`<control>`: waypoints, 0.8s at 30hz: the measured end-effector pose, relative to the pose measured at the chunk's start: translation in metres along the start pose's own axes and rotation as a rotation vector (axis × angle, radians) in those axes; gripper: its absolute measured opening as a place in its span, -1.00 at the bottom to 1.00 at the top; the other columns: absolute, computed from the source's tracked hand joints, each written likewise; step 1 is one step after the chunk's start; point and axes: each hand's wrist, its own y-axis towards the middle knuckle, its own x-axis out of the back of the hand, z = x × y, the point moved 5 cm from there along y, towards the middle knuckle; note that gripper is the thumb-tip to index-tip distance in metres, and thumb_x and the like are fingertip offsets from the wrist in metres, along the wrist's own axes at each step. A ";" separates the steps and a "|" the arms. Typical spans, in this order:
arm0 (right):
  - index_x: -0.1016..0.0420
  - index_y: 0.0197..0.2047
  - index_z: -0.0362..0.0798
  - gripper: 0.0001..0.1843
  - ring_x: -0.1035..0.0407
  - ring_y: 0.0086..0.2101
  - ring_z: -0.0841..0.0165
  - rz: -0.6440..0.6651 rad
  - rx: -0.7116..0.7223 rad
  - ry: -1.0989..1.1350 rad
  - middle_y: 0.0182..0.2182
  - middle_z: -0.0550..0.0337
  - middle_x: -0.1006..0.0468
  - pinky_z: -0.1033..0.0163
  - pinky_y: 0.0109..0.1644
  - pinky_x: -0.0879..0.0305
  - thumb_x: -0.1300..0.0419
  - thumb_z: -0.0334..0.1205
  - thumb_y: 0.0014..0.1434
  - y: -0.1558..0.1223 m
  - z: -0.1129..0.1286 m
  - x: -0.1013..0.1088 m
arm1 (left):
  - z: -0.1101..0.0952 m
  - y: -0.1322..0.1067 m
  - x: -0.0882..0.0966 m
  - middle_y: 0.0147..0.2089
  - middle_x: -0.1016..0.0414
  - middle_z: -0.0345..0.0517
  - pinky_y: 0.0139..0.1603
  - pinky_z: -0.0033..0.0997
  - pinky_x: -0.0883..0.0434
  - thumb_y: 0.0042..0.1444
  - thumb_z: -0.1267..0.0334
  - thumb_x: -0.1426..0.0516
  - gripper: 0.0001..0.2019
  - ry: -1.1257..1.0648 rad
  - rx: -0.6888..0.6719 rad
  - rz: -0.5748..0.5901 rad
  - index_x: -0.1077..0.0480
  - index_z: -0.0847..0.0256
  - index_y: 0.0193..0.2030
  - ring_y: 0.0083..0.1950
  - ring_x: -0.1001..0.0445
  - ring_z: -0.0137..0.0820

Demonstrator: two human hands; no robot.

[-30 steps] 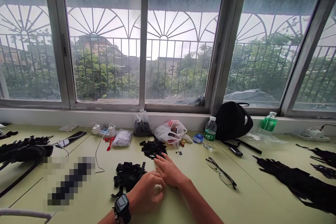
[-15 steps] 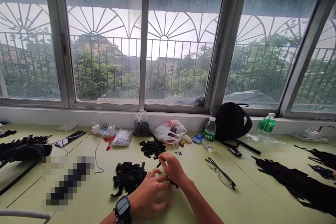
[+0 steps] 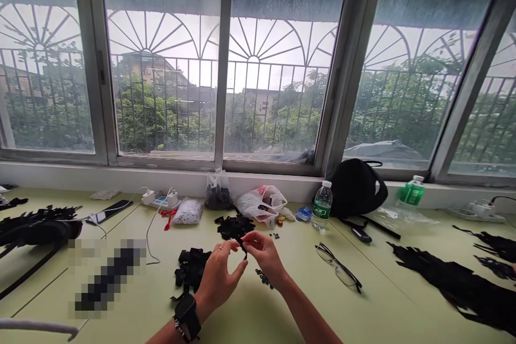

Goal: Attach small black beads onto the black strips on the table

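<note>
Window (image 3: pixel 278 107): framed panes across the whole back, trees and metal bars showing through them.
Table (image 3: pixel 306 301): pale green, below the window, carrying everything loose.
Long black fabric heap (image 3: pixel 447 274): spread over the right side of the table.
Left hand (image 3: pixel 217 278): thumb and forefinger curved, a moderate gap between them, tips close to the black strip (image 3: pixel 245 250); whether they grip it, I cannot tell.
Right hand (image 3: pixel 262 252): thumb and forefinger narrowed in a pinch, holding the black strip.
Black fabric scraps (image 3: pixel 189 269): piled just left of the left hand, partly behind it.
Water bottle (image 3: pixel 321 207): upright, green label, near the window.
Eyeglasses (image 3: pixel 338 269): lying to the right of the right forearm.
Watch (image 3: pixel 186 312): on the left wrist.
Black strip: off the table, between both hands' fingertips.
Dark round pieces (image 3: pixel 263 278): clustered beside the right wrist.
</note>
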 end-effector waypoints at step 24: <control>-0.51 -0.32 -0.03 -0.78 -0.45 -0.28 0.29 0.080 -0.051 -0.044 -0.36 0.22 -0.55 0.28 -0.25 -0.34 -0.40 -0.11 0.06 -0.011 -0.002 -0.013 | 0.003 0.002 0.000 -0.14 -0.59 -0.10 0.02 -0.20 -0.43 0.23 0.37 -0.16 -0.85 -0.064 -0.002 -0.017 -0.53 0.09 -0.13 -0.04 -0.53 -0.20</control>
